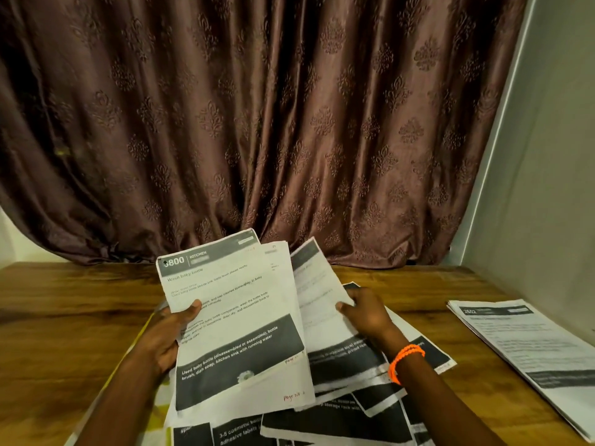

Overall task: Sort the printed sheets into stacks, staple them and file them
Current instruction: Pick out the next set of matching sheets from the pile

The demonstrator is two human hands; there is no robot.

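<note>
Left hand [167,333] grips the "Wash baby bottle" sheets [231,317], thumb on top; right hand [363,313] pinches another sheet [317,304] over the counter [64,317] pile [338,413].

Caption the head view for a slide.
Left hand holds "Wash baby bottle" sheet; right hand pinches another sheet over loose pile.

Bare wooden table [64,317] lies open left; loose sheets [338,423] and stack [528,346] crowd centre, right.
</note>
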